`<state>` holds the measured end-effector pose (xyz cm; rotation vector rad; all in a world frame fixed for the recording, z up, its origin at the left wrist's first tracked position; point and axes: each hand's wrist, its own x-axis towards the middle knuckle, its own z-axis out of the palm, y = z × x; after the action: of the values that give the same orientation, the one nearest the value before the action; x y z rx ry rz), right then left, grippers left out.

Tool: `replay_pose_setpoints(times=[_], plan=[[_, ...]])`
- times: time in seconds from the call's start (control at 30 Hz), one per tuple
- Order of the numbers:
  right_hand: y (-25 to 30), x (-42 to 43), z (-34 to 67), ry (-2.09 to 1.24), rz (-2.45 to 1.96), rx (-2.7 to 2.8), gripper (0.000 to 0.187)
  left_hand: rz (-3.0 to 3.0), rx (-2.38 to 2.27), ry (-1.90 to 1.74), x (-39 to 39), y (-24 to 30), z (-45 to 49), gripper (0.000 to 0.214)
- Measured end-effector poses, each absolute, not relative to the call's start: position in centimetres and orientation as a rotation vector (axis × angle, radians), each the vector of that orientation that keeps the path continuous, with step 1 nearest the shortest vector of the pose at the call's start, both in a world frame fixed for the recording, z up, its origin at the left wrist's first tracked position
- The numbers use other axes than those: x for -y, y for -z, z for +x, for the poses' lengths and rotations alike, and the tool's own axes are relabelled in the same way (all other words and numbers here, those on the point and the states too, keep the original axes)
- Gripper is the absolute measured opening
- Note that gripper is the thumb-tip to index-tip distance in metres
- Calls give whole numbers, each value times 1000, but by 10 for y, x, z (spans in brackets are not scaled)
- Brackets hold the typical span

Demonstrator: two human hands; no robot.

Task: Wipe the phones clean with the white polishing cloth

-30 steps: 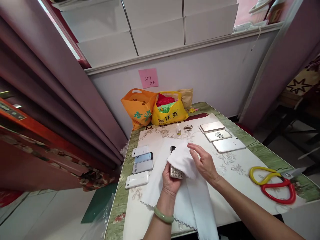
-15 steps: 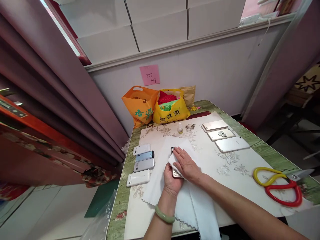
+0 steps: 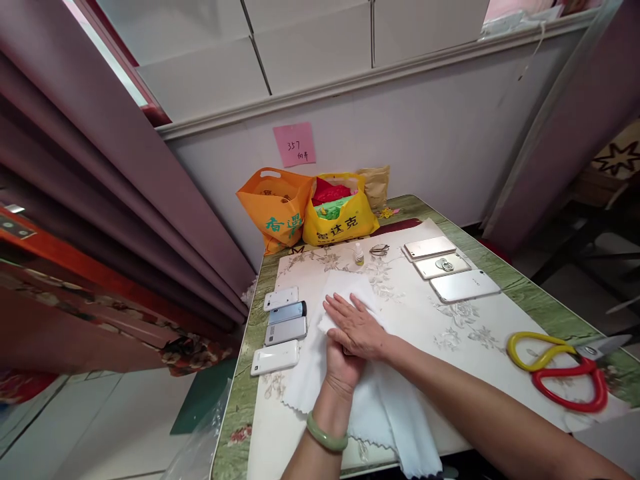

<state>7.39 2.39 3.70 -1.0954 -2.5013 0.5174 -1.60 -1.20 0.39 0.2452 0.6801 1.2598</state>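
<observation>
My right hand lies flat on a white cloth, fingers stretched out and slightly apart. Beneath it, my left hand is closed around a keypad mobile phone, which the cloth and my right hand now hide almost wholly. The cloth has zigzag-cut edges and spreads under both hands, hanging over the near table edge. A pale green bangle circles my left wrist.
Several phones lie in a column at left, and three more phones at right. Red-and-yellow scissors rest at the right edge. Behind stand a small bottle, glasses, an orange bag and a yellow bag.
My right hand has slid a little to the left with the cloth under it. The phone's top end and keypad, visible before, are now covered.
</observation>
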Motion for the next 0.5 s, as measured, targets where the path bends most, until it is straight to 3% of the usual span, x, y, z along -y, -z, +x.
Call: replay_pose_setpoints(times=[0.3,0.5], plan=[[-21,-50,85,-516,-1492,2268,70,58,-585,-1177,14,-16,-10,34],[-5,-9,102,-300,-1375,2355,74,28,-594,-1278,14,-14,-10,32]])
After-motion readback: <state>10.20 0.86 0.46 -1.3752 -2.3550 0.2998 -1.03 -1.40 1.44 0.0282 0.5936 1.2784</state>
